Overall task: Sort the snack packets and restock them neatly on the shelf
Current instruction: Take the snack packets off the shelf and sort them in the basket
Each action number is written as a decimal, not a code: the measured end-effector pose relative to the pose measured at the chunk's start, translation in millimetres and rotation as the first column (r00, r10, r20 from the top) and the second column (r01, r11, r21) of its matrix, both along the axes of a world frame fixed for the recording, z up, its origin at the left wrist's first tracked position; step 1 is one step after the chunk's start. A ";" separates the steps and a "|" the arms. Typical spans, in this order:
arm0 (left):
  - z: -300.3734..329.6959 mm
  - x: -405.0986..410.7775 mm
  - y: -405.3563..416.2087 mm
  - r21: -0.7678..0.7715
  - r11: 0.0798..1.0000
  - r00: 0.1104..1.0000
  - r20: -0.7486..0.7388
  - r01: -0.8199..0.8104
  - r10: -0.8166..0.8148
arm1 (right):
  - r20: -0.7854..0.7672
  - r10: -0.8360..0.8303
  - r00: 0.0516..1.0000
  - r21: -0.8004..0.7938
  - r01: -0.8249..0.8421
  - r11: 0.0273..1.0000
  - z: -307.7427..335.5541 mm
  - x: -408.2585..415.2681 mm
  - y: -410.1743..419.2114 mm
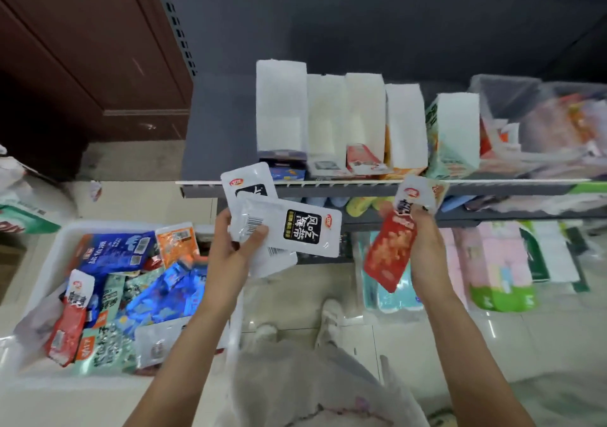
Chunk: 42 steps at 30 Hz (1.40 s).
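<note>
Between the thumb and fingers of the left hand [235, 246] sit fanned white packets [289, 229] (black labels showing), while the right hand [423, 239] pinches a red-and-white packet [391, 249] hanging below its grip; above both stands the shelf [210, 131] with white display boxes [328, 121]

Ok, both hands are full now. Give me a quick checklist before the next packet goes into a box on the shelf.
1. Left hand grip on the white packets: ok, held fanned.
2. Right hand grip on the red packet: ok.
3. Matching box for red: ok, a red-fronted box stands on the shelf.
4. Matching box for white: cannot tell.
5. Room inside the boxes: ok, the white box looks nearly empty.
6. Bin still holds unsorted packets: not ok.
</note>
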<state>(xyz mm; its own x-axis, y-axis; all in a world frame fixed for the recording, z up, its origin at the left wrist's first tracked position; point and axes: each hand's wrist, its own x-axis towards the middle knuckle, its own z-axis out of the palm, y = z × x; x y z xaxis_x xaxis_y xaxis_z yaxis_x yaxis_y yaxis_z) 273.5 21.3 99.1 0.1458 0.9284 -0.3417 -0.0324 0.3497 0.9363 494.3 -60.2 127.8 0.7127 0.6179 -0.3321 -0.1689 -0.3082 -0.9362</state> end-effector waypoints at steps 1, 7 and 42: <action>3.0 14.5 -1.5 0.009 1.000 1.000 -0.003 0.002 -0.002 | 0.046 -0.003 0.999 -0.008 0.004 1.000 7.0 17.1 2.5; 17.4 87.1 -15.2 0.056 0.987 0.988 -0.022 -0.153 0.154 | 0.478 0.158 0.864 0.104 -0.234 0.967 34.2 113.4 34.4; 48.5 135.7 64.8 0.029 0.996 0.996 -0.007 0.085 -0.085 | 0.683 0.548 0.483 0.222 -0.852 0.474 14.0 131.2 115.6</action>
